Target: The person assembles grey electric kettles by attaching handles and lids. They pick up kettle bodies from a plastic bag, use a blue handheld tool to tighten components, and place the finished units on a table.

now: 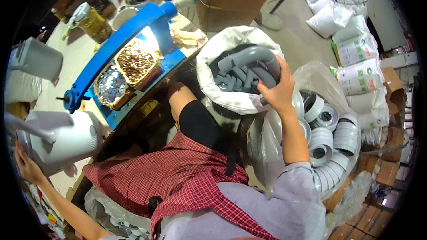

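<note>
My right hand (279, 86) is closed round a grey curved plastic handle (251, 53), above an open white woven sack (211, 58). Inside that sack lie several more grey handles (238, 78). At the far left, my left hand (29, 166) grips the edge of a white plastic vessel (69, 140); some of its fingers are hidden by the vessel. A grey bar-like part (31, 129) crosses the vessel's end. Beside it stands a blue hand press (120, 35) with two boxes of small metal parts, brass-coloured pieces (135, 62) and silver ones (111, 84).
To the right, a clear plastic bag (267, 144) holds several white ring-shaped parts (320, 144). A cardboard box (233, 2) stands beyond the sack. Filled white sacks (356, 75) line the right side. A grey plastic container (40, 60) and a jar (91, 22) are on the worktable.
</note>
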Action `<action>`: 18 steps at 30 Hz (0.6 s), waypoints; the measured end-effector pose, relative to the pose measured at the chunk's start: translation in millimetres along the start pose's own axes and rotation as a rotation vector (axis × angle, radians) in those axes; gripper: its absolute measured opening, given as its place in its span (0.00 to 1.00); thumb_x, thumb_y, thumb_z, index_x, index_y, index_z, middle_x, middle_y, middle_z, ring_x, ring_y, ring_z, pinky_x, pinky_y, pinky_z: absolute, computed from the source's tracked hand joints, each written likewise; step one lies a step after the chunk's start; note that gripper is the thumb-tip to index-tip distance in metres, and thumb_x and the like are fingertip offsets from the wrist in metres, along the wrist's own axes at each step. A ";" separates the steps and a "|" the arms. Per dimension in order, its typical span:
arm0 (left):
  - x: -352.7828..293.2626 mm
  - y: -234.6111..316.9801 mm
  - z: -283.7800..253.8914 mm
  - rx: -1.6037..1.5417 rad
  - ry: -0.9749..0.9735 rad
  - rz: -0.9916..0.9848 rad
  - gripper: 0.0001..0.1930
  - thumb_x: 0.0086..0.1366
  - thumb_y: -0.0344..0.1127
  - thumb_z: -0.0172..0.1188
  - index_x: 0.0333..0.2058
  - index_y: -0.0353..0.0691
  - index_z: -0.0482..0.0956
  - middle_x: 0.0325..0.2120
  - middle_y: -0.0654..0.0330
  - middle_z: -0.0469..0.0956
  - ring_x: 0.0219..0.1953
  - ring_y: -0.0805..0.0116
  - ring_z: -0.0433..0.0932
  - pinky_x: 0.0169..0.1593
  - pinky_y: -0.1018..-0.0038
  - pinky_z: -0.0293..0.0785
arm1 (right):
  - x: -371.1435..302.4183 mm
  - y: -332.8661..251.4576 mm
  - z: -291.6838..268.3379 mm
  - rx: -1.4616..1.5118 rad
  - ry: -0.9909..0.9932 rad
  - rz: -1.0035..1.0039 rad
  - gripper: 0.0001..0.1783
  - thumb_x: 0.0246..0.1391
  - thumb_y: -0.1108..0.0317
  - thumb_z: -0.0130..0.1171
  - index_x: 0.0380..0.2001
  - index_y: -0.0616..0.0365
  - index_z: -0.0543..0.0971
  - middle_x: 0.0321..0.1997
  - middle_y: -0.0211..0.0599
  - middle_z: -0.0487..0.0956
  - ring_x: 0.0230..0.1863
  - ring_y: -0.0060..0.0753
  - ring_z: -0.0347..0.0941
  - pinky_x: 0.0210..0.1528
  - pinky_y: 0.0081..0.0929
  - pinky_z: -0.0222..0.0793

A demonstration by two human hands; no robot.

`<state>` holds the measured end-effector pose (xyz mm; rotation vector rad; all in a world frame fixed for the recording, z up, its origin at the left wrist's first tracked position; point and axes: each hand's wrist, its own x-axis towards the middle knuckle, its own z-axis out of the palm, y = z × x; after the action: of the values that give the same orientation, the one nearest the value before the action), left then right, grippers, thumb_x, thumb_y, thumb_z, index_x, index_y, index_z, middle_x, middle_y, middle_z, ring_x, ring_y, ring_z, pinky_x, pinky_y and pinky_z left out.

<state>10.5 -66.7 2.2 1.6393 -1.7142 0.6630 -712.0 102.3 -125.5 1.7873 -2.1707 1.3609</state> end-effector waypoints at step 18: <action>21.2 3.0 37.5 -0.024 0.013 0.072 0.19 0.71 0.46 0.48 0.52 0.43 0.76 0.48 0.59 0.78 0.50 0.67 0.76 0.53 0.77 0.69 | 6.5 -14.4 45.9 0.206 0.147 -0.196 0.40 0.27 0.78 0.66 0.52 0.62 0.68 0.43 0.43 0.77 0.40 0.37 0.77 0.45 0.29 0.72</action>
<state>3.4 -108.5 -5.9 1.5601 -1.7715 0.6836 -680.4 69.4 -142.1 1.8393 -1.7880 1.6585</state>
